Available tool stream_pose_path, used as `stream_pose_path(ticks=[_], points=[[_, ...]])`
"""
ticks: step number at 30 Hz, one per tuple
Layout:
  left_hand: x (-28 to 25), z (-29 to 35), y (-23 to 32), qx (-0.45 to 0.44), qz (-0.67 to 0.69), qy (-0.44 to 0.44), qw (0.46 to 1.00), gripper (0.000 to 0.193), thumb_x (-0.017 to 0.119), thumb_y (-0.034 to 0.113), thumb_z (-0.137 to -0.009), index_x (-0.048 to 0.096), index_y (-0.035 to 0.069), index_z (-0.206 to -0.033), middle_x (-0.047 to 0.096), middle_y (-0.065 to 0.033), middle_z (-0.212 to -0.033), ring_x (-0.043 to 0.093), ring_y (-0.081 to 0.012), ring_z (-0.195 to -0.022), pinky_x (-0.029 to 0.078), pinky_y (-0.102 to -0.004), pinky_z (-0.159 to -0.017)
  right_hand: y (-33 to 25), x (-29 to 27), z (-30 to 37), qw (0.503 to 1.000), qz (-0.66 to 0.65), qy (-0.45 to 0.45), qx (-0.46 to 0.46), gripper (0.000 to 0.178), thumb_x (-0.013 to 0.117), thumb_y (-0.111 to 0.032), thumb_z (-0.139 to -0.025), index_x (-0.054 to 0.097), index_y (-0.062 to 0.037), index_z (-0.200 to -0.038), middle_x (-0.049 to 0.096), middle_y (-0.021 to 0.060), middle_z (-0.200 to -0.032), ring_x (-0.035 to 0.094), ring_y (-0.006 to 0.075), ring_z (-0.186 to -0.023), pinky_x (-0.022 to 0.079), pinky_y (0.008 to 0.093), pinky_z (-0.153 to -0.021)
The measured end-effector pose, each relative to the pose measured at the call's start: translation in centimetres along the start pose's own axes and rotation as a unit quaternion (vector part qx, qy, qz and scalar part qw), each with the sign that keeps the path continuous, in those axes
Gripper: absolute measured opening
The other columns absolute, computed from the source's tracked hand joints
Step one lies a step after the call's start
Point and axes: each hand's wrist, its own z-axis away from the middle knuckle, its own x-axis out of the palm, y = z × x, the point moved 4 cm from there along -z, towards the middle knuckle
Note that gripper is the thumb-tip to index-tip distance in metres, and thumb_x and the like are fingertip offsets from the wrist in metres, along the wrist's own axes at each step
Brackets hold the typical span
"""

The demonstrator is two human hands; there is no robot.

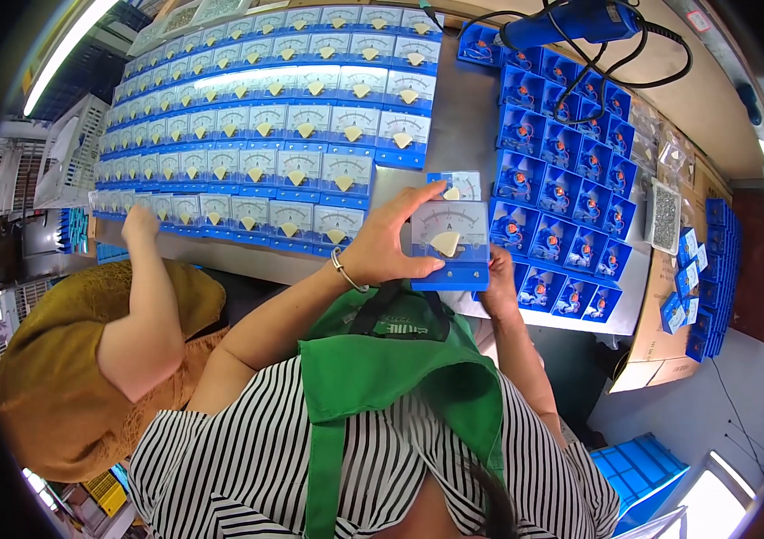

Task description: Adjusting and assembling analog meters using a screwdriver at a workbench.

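My left hand [380,241] grips an analog panel meter [450,235] by its left side, thumb low on the front and fingers at the upper edge. The meter has a clear face with a scale, a cream fan-shaped piece and a blue base. At its lower right corner is my right hand [500,286], fingers curled in and partly hidden; what they pinch cannot be made out. A second meter [463,182] lies just beyond the held one. Long rows of similar meters [296,171] cover the table to the left.
Right of my hands stand rows of open blue cases [554,193] with wired parts inside. A blue corded tool [570,24] lies beyond them. Small hardware fills a clear tray [665,218] on the right. At left, a co-worker's hand [139,225] reaches to the nearest meter row.
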Motion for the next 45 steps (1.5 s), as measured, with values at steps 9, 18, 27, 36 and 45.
stream_pose_path(ticks=[9,18,27,36,45], points=[[-1.6,1.3,-1.8,-0.006,-0.093,0.005,0.996,0.087,0.076,0.017,-0.061,0.04,0.006,-0.139,0.054,-0.0163,-0.124,0.053,-0.0326,-0.114,0.042,-0.038,-0.099,-10.7,5.5,1.3,0.971,0.13,0.01,-0.202,0.023,0.056,-0.003,-0.091,0.05,0.003,-0.113,0.064,0.0171,-0.106,0.062,0.0195,-0.095,0.05,0.0323,-0.087],[-2.1,1.8,-1.5,0.008,-0.082,-0.007,0.997,0.089,0.076,0.019,-0.059,0.039,0.008,-0.14,0.055,-0.0161,-0.121,0.054,-0.0331,-0.112,0.043,-0.0383,-0.097,-9.6,7.4,1.5,0.958,0.098,-0.029,-0.27,0.025,0.057,-0.006,-0.093,0.044,0.0005,-0.113,0.065,0.0197,-0.106,0.064,0.0258,-0.1,0.051,0.0371,-0.089],[-2.2,2.4,-1.6,0.002,-0.087,-0.01,0.996,0.09,0.076,0.019,-0.059,0.039,0.008,-0.14,0.055,-0.0163,-0.12,0.055,-0.0326,-0.112,0.044,-0.0381,-0.096,-9.3,7.8,2.8,0.936,0.133,-0.011,-0.327,0.026,0.058,-0.003,-0.092,0.044,0.0003,-0.113,0.065,0.0205,-0.106,0.065,0.0266,-0.098,0.052,0.0347,-0.086],[-2.2,2.7,-1.4,0.001,-0.079,-0.016,0.997,0.09,0.076,0.02,-0.06,0.039,0.01,-0.141,0.055,-0.0162,-0.12,0.055,-0.0329,-0.112,0.043,-0.0384,-0.098,-8.6,7.9,2.5,0.952,0.076,-0.004,-0.295,0.026,0.062,0.0,-0.088,0.049,0.0003,-0.111,0.065,0.0166,-0.101,0.067,0.0254,-0.094,0.053,0.0336,-0.083],[-2.6,3.3,-2.1,0.045,-0.092,-0.003,0.995,0.086,0.076,0.019,-0.061,0.042,0.009,-0.139,0.055,-0.0154,-0.127,0.055,-0.032,-0.114,0.044,-0.0393,-0.097,-11.0,9.5,3.6,0.885,0.347,-0.172,-0.26,0.034,0.071,0.001,-0.076,0.064,-0.0021,-0.109,0.067,0.0117,-0.094,0.065,0.0249,-0.076,0.052,0.0322,-0.068]])
